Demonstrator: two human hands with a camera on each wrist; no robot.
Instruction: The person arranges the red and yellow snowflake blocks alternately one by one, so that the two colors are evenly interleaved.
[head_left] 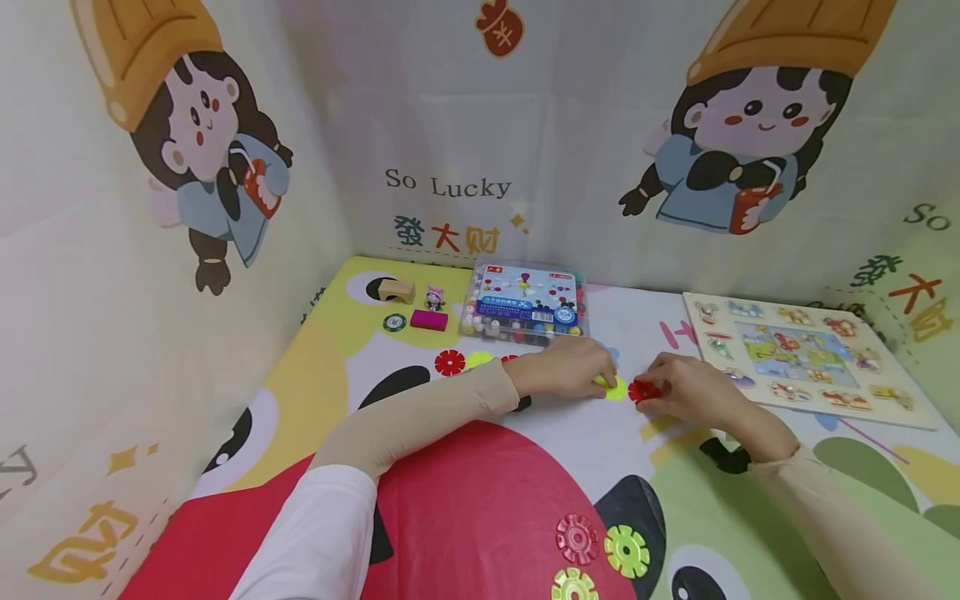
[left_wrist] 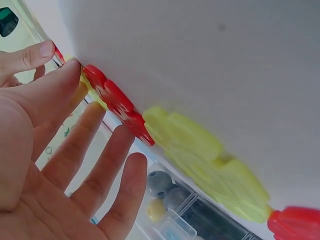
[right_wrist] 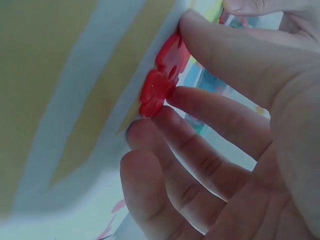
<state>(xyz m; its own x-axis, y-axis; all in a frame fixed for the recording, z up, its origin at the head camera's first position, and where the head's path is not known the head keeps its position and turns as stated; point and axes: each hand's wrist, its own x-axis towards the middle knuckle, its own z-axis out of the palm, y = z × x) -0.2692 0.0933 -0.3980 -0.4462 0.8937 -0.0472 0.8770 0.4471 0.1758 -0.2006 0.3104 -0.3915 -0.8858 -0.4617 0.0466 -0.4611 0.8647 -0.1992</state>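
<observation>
My right hand [head_left: 693, 392] pinches a red notched plastic disc [head_left: 643, 392] between thumb and fingertips; in the right wrist view the red disc [right_wrist: 162, 80] stands at a slant close to the tabletop. Just left of it, my left hand [head_left: 573, 368] holds a yellow notched disc [head_left: 617, 389] at its edge, mostly hidden by fingers in the left wrist view. The yellow and red discs lie edge to edge. A row of red and yellow discs runs leftward behind the left forearm, with a red disc [head_left: 450, 362] at its end and a yellow disc [head_left: 477, 360] beside it.
Several loose discs, including a yellow-green disc [head_left: 627, 551], lie near the front. Behind the row stands a clear bead box [head_left: 525, 300]. Left of it are a wooden block [head_left: 396, 290], a small figurine [head_left: 435, 298] and a magenta block [head_left: 429, 320]. A wooden puzzle board [head_left: 810, 358] lies right.
</observation>
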